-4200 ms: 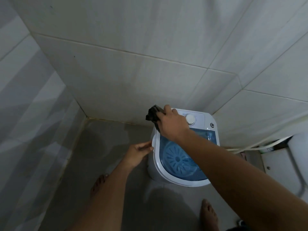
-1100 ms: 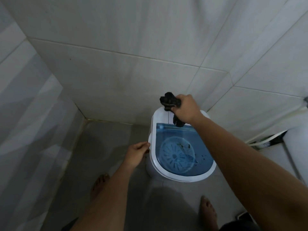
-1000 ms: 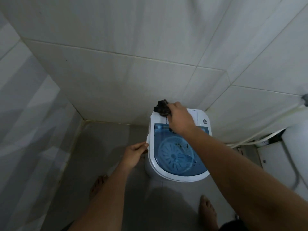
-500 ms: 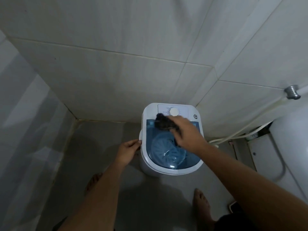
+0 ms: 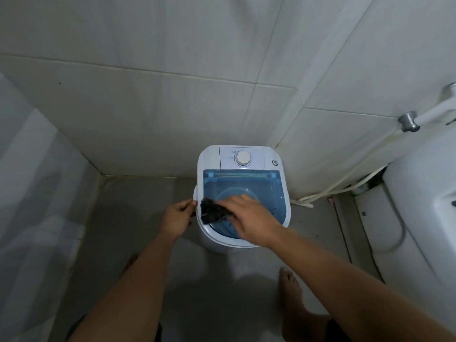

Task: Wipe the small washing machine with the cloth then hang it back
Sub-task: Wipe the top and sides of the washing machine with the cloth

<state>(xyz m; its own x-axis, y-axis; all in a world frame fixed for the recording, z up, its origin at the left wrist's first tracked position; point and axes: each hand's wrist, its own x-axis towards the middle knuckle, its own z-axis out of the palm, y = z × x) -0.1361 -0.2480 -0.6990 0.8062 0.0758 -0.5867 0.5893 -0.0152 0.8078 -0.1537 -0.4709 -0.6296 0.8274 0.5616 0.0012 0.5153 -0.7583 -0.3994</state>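
A small white washing machine (image 5: 209, 156) with a clear blue lid (image 5: 261, 186) and a round white dial (image 5: 242, 158) stands on the floor in the tiled corner. My right hand (image 5: 249, 218) presses a dark crumpled cloth (image 5: 212, 214) onto the lid's front left part. The cloth sticks out to the left of my fingers, near the white rim. My left hand (image 5: 176, 218) holds the machine's left side at the rim, fingers curled against it.
Tiled walls (image 5: 148, 107) close in behind and to the left. White hoses (image 5: 345, 186) run along the floor right of the machine. A white fixture (image 5: 424, 206) and a metal tap fitting (image 5: 408, 120) are at the right. My bare feet (image 5: 290, 282) stand on the grey floor.
My right hand has dragged the cloth from the control panel at the back, across the blue lid, to its front left. My left hand has stayed on the machine's side.
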